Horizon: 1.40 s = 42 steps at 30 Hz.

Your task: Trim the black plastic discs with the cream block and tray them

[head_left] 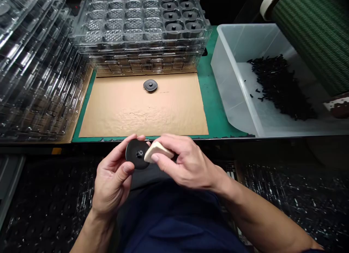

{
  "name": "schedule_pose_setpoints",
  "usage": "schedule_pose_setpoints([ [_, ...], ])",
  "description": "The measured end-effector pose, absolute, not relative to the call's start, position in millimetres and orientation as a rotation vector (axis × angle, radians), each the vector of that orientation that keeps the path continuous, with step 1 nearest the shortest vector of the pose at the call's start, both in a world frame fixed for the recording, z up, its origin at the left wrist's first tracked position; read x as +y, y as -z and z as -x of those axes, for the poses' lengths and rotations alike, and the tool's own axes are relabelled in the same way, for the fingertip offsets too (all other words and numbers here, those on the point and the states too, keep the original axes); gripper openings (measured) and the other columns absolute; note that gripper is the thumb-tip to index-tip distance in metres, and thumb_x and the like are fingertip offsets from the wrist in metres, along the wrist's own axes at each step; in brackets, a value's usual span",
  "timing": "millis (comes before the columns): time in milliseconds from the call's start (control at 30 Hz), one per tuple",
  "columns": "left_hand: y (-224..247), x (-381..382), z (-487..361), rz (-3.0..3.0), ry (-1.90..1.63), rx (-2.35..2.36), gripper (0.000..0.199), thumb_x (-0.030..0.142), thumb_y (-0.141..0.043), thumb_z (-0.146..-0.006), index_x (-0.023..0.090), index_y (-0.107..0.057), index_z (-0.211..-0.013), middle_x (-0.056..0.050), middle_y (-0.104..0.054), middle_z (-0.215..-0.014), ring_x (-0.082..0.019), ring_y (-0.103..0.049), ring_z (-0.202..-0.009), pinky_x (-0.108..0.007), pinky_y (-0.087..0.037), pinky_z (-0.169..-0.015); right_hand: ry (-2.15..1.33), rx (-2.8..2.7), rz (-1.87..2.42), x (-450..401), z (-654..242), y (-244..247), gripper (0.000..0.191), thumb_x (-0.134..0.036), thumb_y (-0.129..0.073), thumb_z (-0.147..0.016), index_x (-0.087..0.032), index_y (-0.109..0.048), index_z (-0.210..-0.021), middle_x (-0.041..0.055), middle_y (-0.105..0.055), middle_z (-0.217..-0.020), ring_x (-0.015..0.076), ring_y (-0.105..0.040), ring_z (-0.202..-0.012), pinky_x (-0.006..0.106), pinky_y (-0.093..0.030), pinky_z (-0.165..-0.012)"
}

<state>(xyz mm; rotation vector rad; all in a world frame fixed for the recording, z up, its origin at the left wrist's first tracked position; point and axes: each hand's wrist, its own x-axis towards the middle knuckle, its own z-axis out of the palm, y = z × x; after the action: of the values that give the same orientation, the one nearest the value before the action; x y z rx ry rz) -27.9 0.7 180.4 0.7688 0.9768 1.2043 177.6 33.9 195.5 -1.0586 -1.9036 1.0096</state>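
Observation:
A round black disc with a small raised hub at its centre is gripped at its edge by my left hand. My right hand pinches a cream-coloured pad, whose tip meets or overlaps the disc's right edge. Whether the pad presses on the disc I cannot tell. Both hands are in front of the bench's near edge. Beyond them, a second black disc lies on the cardboard sheet.
Clear plastic trays are stacked at the back, with black discs in the top tray's right-hand pockets. More trays rise at the left. A translucent bin at the right holds small black pieces. A green ribbed belt slopes above it.

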Motion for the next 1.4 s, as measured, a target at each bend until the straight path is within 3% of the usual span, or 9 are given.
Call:
schedule_pose_setpoints([
  [167, -181, 1, 29, -0.637, -1.155, 0.966, 0.047, 0.035, -0.081, -0.089, 0.016, -0.075, -0.132, -0.014, -0.076, -0.128, -0.024, -0.073, -0.119, -0.022, -0.056, -0.104, -0.806, -1.958, 1.077, 34, -176, -197, 0.011, -0.016, -0.056, -0.1, -0.017, -0.062, -0.09, 0.0015, -0.059, -0.086, 0.0147, -0.052, -0.078, 0.03, -0.038, -0.072],
  [300, -184, 2, 24, -0.515, -1.204, 0.977, 0.041, 0.038, -0.075, -0.094, 0.02, -0.075, -0.131, -0.009, -0.081, -0.116, -0.021, -0.077, -0.104, -0.023, -0.061, -0.096, -0.97, -1.945, 1.085, 32, -173, -199, 0.023, -0.017, -0.059, -0.095, -0.02, -0.049, -0.074, -0.003, -0.05, -0.072, 0.0118, -0.043, -0.065, 0.029, -0.034, -0.063],
  [533, -187, 6, 18, -0.417, -1.204, 1.025, 0.044, 0.042, -0.083, -0.087, 0.017, -0.079, -0.123, -0.006, -0.082, -0.104, -0.015, -0.077, -0.091, -0.015, -0.061, -0.082, -0.853, -1.992, 1.101, 31, -171, -200, 0.019, -0.018, -0.056, -0.096, -0.019, -0.053, -0.077, -0.0012, -0.052, -0.075, 0.0127, -0.044, -0.067, 0.029, -0.035, -0.065],
  [700, -186, 7, 20, -0.394, -1.108, 1.058, 0.048, 0.048, -0.086, -0.083, 0.014, -0.081, -0.117, -0.008, -0.082, -0.099, -0.017, -0.075, -0.077, -0.02, -0.064, -0.069, -0.7, -2.06, 1.134, 32, -170, -201, 0.017, -0.02, -0.053, -0.099, -0.018, -0.058, -0.084, 0.0014, -0.056, -0.081, 0.0148, -0.047, -0.072, 0.03, -0.037, -0.069],
  [867, -185, 4, 13, -0.471, -1.284, 1.089, 0.037, 0.042, -0.081, -0.09, 0.018, -0.08, -0.118, -0.008, -0.082, -0.104, -0.016, -0.078, -0.089, -0.018, -0.063, -0.083, -0.964, -1.906, 1.14, 23, -161, -201, 0.022, -0.02, -0.055, -0.093, -0.02, -0.045, -0.075, -0.0023, -0.048, -0.073, 0.0126, -0.041, -0.066, 0.03, -0.032, -0.063],
  [967, -185, -1, 7, -0.596, -1.409, 1.11, 0.036, 0.042, -0.075, -0.095, 0.021, -0.078, -0.124, -0.011, -0.081, -0.111, -0.021, -0.078, -0.098, -0.025, -0.064, -0.089, -1.221, -1.744, 1.069, 20, -157, -200, 0.018, -0.023, -0.057, -0.096, -0.02, -0.051, -0.079, -0.0034, -0.05, -0.073, 0.0112, -0.044, -0.064, 0.027, -0.035, -0.061],
  [1100, -186, -2, 7, -0.623, -1.419, 1.098, 0.035, 0.04, -0.072, -0.097, 0.018, -0.078, -0.124, -0.011, -0.08, -0.115, -0.021, -0.077, -0.105, -0.025, -0.061, -0.098, -0.914, -1.8, 1.105, 26, -158, -194, 0.014, -0.022, -0.055, -0.099, -0.018, -0.06, -0.087, -0.0005, -0.052, -0.078, 0.0135, -0.047, -0.07, 0.029, -0.038, -0.068],
  [1300, -186, 4, 19, -0.517, -1.319, 1.095, 0.04, 0.044, -0.076, -0.094, 0.016, -0.079, -0.121, -0.009, -0.082, -0.107, -0.018, -0.078, -0.093, -0.021, -0.063, -0.089, -0.882, -1.966, 1.034, 31, -166, -192, 0.02, -0.018, -0.055, -0.096, -0.02, -0.052, -0.076, -0.0014, -0.05, -0.074, 0.0132, -0.044, -0.067, 0.029, -0.035, -0.064],
  [1400, -186, 6, 23, -0.511, -1.129, 1.046, 0.039, 0.043, -0.078, -0.092, 0.015, -0.081, -0.12, -0.012, -0.081, -0.11, -0.022, -0.078, -0.09, -0.026, -0.066, -0.085, -0.715, -2.037, 1.055, 34, -169, -194, 0.016, -0.017, -0.053, -0.099, -0.018, -0.06, -0.084, 0.0016, -0.056, -0.081, 0.0152, -0.048, -0.072, 0.03, -0.039, -0.069],
])
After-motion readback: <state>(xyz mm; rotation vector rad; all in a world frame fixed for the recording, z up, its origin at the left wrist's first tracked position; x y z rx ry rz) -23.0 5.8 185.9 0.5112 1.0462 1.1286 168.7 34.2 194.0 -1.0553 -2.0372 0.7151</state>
